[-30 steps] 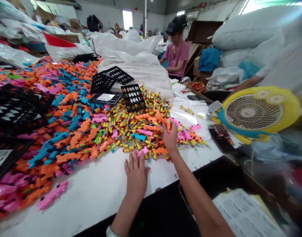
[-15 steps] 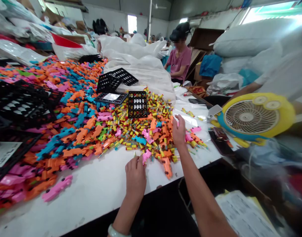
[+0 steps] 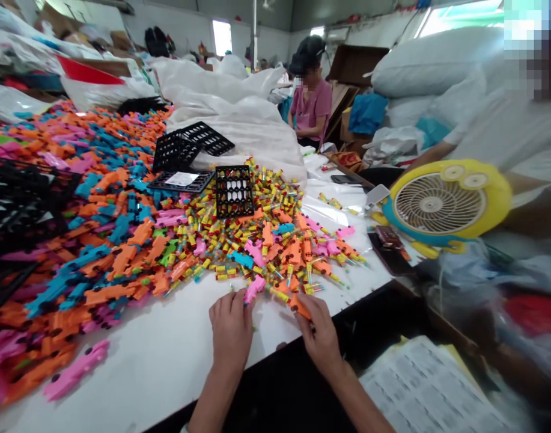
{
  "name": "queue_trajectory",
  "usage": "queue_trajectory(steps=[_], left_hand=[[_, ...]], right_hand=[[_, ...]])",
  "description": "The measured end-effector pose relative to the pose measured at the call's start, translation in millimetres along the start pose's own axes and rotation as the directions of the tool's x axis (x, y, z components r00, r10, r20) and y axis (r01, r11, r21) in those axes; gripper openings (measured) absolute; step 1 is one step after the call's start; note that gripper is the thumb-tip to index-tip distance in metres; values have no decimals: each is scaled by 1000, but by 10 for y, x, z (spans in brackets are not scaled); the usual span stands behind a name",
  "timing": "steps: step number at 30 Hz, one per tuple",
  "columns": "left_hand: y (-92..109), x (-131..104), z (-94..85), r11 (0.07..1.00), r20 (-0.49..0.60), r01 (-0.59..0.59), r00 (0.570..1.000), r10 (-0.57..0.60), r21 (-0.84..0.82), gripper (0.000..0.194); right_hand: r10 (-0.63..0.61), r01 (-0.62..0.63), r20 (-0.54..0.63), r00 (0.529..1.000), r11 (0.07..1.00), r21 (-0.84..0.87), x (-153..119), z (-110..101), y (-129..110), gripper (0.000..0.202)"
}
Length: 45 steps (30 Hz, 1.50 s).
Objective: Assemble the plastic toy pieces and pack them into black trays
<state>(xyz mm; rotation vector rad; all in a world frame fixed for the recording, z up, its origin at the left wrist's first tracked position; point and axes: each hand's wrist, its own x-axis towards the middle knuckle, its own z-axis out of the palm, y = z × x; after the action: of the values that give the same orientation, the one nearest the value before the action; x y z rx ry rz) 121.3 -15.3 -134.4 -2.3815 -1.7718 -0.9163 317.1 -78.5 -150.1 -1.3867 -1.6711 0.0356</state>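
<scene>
My left hand [image 3: 231,325] is at the near edge of the pile, its fingers closed beside a pink toy car [image 3: 254,289]; what lies between the fingertips is partly hidden. My right hand [image 3: 319,329] pinches an orange toy car [image 3: 299,307] near the table's front edge. A small yellow-labelled tube [image 3: 279,294] touches the far end of that orange car. Beyond both hands spreads a heap of yellow and red tubes [image 3: 203,231] mixed with toy cars. A black slotted tray [image 3: 234,191] rests on the heap.
A large pile of toy cars [image 3: 122,240] covers the left of the white table [image 3: 167,349]. More black trays [image 3: 191,144] lie behind. At right are a yellow fan [image 3: 437,204], a phone [image 3: 377,195] and printed sheets [image 3: 428,391]. A person in pink [image 3: 311,108] sits beyond.
My right hand has drawn back from the heap toward the table's front edge and now grips the orange car. My left hand stays beside the pink car. The view has shifted right.
</scene>
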Motion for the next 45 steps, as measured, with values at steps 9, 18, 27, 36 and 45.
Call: queue_trajectory(steps=[9,18,27,36,45], left_hand=[[70,102,-148,907,114,234,972,-207,-350,31],[391,151,8,962,128,44,992,-10,-271,24],[71,-299,-85,998,8,47,999,-48,48,39],[-85,-349,8,988,26,152,988,-152,-7,48],[-112,-468,-84,987,2,161,987,-161,-28,44]], right_hand=[[-40,41,9,999,966,-257,922,-35,322,67],[-105,177,308,946,960,-216,597,219,114,54],[-175,206,229,958,971,-121,679,60,-19,47],[-149,334,446,883,866,-372,831,525,-437,22],[-198,382,574,794,898,-217,768,650,-445,25]])
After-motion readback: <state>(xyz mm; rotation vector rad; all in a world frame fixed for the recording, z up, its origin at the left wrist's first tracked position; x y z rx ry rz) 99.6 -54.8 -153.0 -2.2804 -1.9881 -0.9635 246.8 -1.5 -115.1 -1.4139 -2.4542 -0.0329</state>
